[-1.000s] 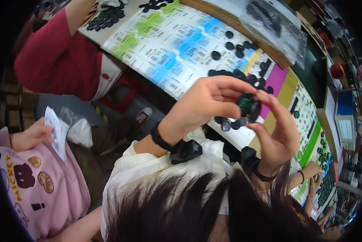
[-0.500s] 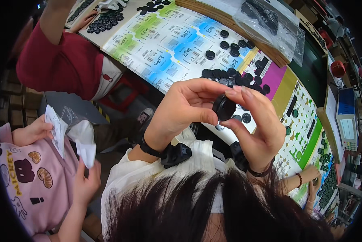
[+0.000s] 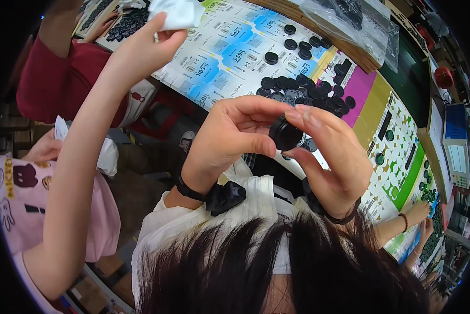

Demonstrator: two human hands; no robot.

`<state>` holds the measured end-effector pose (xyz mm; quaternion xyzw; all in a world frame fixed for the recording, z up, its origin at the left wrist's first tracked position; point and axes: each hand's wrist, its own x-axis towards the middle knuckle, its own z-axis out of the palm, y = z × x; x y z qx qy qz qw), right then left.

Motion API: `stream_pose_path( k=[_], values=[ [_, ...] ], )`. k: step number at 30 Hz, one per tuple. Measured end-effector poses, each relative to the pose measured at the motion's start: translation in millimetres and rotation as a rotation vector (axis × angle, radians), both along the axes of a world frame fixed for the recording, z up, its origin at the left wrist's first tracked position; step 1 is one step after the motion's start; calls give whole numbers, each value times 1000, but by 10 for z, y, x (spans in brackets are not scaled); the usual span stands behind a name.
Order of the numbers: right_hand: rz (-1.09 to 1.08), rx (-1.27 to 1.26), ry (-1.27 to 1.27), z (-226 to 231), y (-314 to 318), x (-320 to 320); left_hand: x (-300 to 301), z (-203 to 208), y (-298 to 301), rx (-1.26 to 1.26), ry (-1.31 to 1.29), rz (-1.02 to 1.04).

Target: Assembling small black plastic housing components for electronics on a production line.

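Observation:
Between my two hands, above the table's near edge, is a round black cap-like piece (image 3: 285, 135), tilted on its edge. My left hand (image 3: 232, 128) curves round its left side, with the thumb below and the fingers over the top. From the right, my right hand (image 3: 333, 152) pinches it between fingertips and thumb. Both hands are closed on the piece; what lies behind the fingers is hidden. Just beyond them on the table is a pile of black discs (image 3: 310, 93), partly covered by my hands.
Several loose black round pieces (image 3: 271, 58) stand farther back on the printed sheets (image 3: 229, 52). A wooden rail (image 3: 350, 52) with a clear plastic bag (image 3: 363, 31) borders the far side. At left, a co-worker's arm holds white sheets (image 3: 177, 13) over the table. Another co-worker's hands (image 3: 418, 213) work at right.
The black piece has turned slightly and shifted a little left in my hands. The pink-clad co-worker's arm has swung up across the left side, carrying white sheets toward the table.

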<state>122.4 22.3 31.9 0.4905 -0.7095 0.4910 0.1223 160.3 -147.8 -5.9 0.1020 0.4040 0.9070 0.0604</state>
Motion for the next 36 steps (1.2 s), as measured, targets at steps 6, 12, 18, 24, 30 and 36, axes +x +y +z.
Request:
stream_pose_path(
  k=[6,12,18,24,30,36],
  values=[
    [-22,-17,23,-50,-2,3,-2,-33,20,-3,-19,-2],
    [-36,-24,53,-45,-47,-50,-58,20,-11,-15,-29,-3],
    [-141,-38,104,-105,-13,-132,-79,49,90,-322,-96,64],
    [-300,-64,120,-261,90,-37,-97,33,383,-418,-85,133],
    [-411,-114,189,-294,230,-37,-236,31,546,-564,47,157],
    [-322,-146,-295,-289,359,11,-268,166,631,-703,162,173]
  ],
)
